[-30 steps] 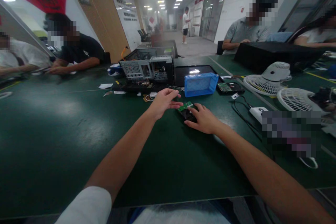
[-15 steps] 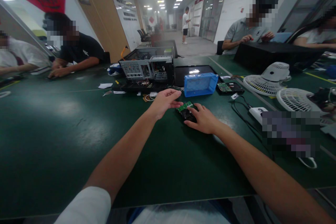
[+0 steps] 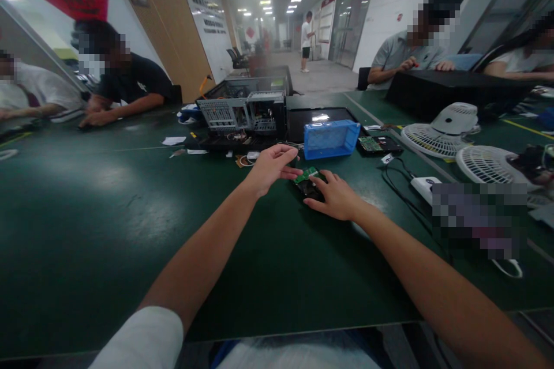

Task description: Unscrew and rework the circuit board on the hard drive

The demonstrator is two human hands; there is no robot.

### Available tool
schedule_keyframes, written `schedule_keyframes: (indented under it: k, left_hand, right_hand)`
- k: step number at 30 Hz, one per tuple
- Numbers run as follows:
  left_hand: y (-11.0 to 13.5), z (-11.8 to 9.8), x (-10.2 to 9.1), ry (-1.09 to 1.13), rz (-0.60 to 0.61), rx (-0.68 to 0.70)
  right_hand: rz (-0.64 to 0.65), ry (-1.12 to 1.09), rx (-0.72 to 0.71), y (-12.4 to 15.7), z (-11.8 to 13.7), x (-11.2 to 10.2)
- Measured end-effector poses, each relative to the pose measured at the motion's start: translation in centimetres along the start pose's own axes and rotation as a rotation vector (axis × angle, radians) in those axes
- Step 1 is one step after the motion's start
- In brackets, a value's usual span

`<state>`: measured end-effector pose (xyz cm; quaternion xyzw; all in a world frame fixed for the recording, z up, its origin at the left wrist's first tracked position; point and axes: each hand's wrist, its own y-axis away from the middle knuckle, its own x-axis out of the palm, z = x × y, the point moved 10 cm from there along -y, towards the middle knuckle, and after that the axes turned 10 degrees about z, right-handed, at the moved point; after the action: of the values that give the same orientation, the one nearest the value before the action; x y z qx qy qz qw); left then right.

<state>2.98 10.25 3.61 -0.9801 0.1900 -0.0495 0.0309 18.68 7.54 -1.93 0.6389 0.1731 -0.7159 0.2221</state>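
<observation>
A hard drive (image 3: 308,189) with a green circuit board lies on the green table in front of me. My right hand (image 3: 333,195) grips it from the right, fingers over the top and thumb along the near side. Just above its far left corner, my left hand (image 3: 277,167) is closed in a pinch, thumb against forefinger. Whatever is between those fingertips is too small and dark to name. Behind the drive, a blue plastic bin (image 3: 331,153) stands on its side, its open face turned toward me.
An opened computer case (image 3: 242,115) stands beyond my left hand. Another drive with a circuit board (image 3: 381,145) lies right of the bin. White fan parts (image 3: 437,130) and a power strip (image 3: 426,187) with a black cable are at right. Several people sit around the table.
The hard drive has shifted very slightly under my right hand; both my hands keep nearly the same place. Across the table, the right-hand co-worker's hands have moved, and something small and red shows in one.
</observation>
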Motion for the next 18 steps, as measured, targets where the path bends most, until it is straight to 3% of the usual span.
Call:
schedule_keyframes:
  k: [10,18]
  left_hand:
    - [-0.1,0.5,-0.3,0.148,-0.018,-0.024]
    - [-0.1,0.4,-1.5,0.081,-0.076,-0.027]
  right_hand:
    - [0.014,-0.016,0.007,0.1,0.1,-0.3]
    - [0.019,-0.008,0.015,0.1,0.0,-0.1]
